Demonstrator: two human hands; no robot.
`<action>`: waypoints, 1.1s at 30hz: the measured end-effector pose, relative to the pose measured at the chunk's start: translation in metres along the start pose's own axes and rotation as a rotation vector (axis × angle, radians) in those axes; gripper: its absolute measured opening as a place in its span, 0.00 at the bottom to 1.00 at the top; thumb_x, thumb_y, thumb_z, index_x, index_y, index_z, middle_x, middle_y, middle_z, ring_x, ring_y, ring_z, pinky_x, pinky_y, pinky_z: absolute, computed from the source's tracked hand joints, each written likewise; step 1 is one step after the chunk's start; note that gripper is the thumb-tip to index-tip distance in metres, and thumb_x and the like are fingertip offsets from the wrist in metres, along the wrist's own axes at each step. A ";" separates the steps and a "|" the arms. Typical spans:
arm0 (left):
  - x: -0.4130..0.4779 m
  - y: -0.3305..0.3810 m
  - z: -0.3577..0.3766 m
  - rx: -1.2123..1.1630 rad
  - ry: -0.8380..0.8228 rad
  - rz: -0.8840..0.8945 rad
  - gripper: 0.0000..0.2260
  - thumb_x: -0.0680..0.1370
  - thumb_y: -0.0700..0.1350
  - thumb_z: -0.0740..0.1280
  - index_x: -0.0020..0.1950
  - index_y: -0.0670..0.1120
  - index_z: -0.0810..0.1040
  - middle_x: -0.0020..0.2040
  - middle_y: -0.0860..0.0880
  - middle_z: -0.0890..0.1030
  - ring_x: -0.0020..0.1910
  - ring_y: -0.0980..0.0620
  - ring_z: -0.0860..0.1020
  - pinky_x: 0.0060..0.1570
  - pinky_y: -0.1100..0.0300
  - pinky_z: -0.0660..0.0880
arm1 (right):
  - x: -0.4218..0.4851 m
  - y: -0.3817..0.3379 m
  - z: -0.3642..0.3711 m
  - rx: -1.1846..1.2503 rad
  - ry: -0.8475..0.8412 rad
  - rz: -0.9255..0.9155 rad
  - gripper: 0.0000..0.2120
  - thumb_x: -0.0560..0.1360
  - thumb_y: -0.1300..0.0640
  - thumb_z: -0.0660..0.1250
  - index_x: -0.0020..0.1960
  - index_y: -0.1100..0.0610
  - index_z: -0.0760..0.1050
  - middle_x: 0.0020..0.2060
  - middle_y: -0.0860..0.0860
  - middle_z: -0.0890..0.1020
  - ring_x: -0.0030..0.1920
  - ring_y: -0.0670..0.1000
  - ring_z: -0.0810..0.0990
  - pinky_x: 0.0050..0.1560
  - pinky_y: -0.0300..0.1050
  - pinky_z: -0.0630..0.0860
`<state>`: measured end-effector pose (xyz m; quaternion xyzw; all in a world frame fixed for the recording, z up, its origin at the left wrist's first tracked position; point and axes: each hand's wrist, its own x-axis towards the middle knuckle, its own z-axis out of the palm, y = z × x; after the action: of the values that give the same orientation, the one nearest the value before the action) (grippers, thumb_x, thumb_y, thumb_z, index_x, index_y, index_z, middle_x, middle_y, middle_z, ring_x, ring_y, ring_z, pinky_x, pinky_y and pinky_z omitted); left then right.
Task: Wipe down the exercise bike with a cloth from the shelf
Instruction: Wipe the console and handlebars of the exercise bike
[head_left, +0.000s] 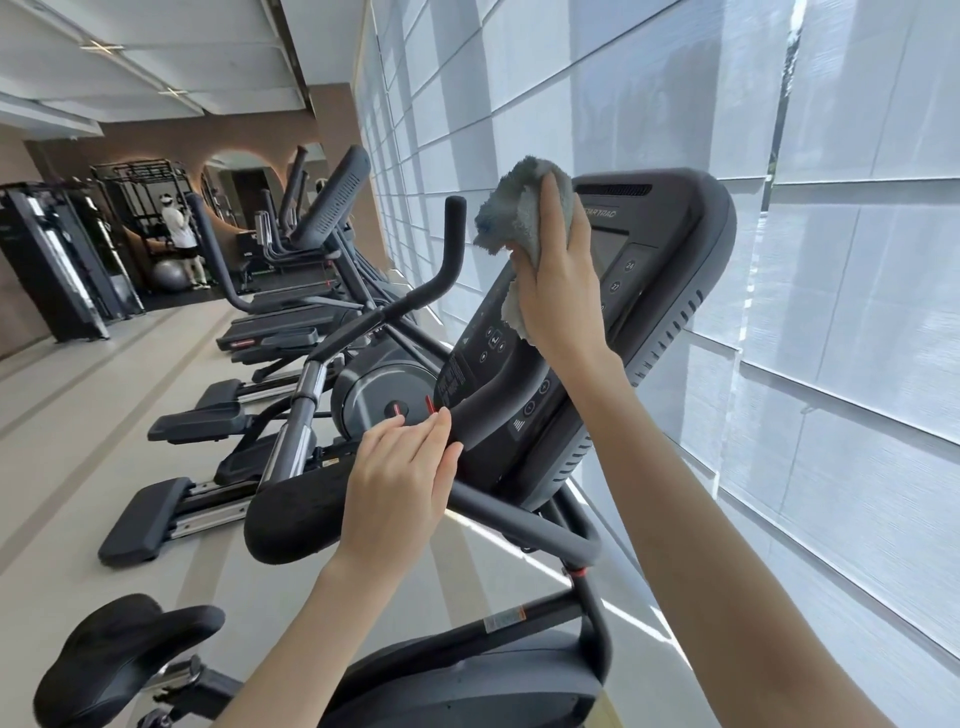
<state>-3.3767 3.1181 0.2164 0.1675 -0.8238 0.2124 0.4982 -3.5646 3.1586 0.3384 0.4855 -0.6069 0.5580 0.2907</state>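
Since the cloth (511, 213) is already in hand and up against the machine, we log the fetch from the shelf as done and the wiping as under way. Nearest us, the saddle (124, 654) at lower left and the frame (524, 623) beneath it sit untouched by either hand; whether they have been wiped we cannot tell, as no streaks or damp marks are legible on the dark surfaces. Next out, the left hand (397, 483) rests over the padded handlebar (296, 514), fingers close together and lightly curled, thumb alongside, gripping nothing firmly, probably just steadying. Farther, the right hand (558, 280) presses the bunched grey cloth flat against the face of the console (670, 270), fingers together and extended upward over the fabric, which spills out to the left of the palm. We judge console in progress; handlebars, saddle, frame likely remaining. Beyond, a row of other machines (291, 332) runs along the shaded windows (831, 208).
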 end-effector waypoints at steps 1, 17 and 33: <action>0.000 0.000 0.000 0.000 0.002 0.000 0.14 0.78 0.45 0.63 0.55 0.38 0.82 0.47 0.47 0.84 0.44 0.49 0.81 0.58 0.53 0.72 | -0.003 0.000 0.000 -0.001 0.014 0.002 0.29 0.78 0.63 0.60 0.76 0.58 0.53 0.74 0.60 0.58 0.68 0.60 0.67 0.55 0.48 0.73; -0.003 0.000 0.003 -0.027 0.043 -0.004 0.13 0.78 0.44 0.64 0.55 0.38 0.82 0.47 0.46 0.84 0.45 0.49 0.79 0.59 0.55 0.70 | -0.016 0.003 0.002 0.095 -0.024 -0.006 0.29 0.81 0.59 0.56 0.76 0.62 0.46 0.75 0.62 0.49 0.74 0.61 0.57 0.56 0.56 0.77; -0.008 0.002 0.002 -0.073 0.011 -0.034 0.12 0.79 0.42 0.63 0.56 0.37 0.81 0.51 0.45 0.84 0.48 0.50 0.82 0.57 0.50 0.75 | -0.108 0.032 0.004 -0.260 -0.165 -0.362 0.21 0.80 0.56 0.61 0.67 0.69 0.68 0.71 0.66 0.60 0.73 0.67 0.54 0.71 0.64 0.58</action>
<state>-3.3759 3.1192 0.2085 0.1620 -0.8252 0.1748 0.5121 -3.5542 3.1809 0.2281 0.5886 -0.5986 0.3725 0.3956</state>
